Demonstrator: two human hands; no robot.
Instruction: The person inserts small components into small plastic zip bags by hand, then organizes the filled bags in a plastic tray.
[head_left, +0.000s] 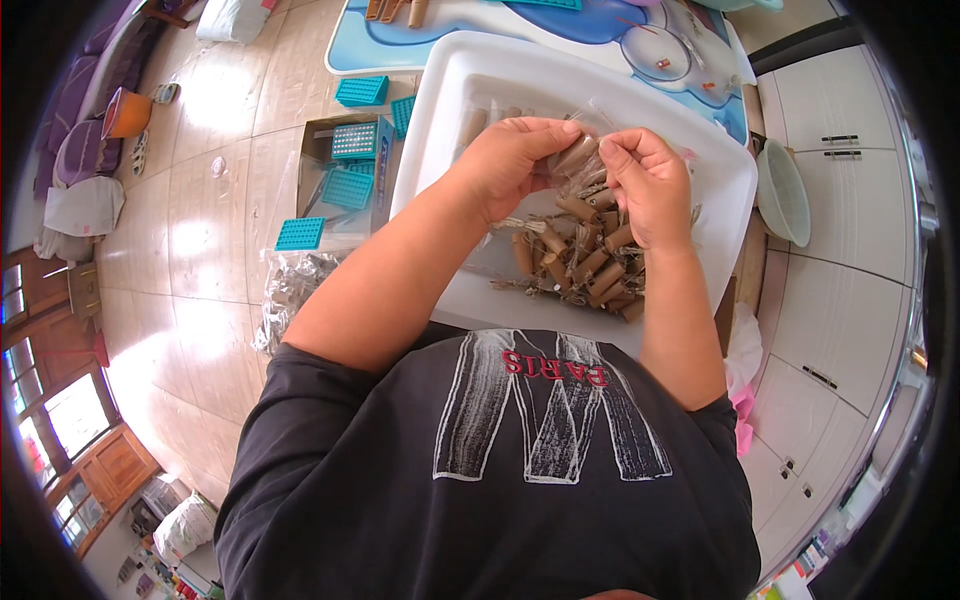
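Over the far part of a white plastic tub [735,240], both of my hands are closed on a small clear plastic bag [577,160] with a brown, tube-like piece inside. My left hand [520,160] grips it from the left, with the thumb along its top. At the bag's right edge, my right hand [648,185] pinches the film between thumb and fingers. Below them in the tub lies a heap of short brown cylinders [590,265] with pale twisted cords. More bagged brown pieces [472,125] lie at the tub's far left, partly hidden by my left hand.
Left of the tub, a cardboard box [315,150] holds teal perforated trays [350,186]; more lie around it. A bag of silvery packets [285,290] sits nearer me. Beyond the tub stands a blue-patterned table [390,45]. A pale green basin [782,193] leans by white cabinets [835,260].
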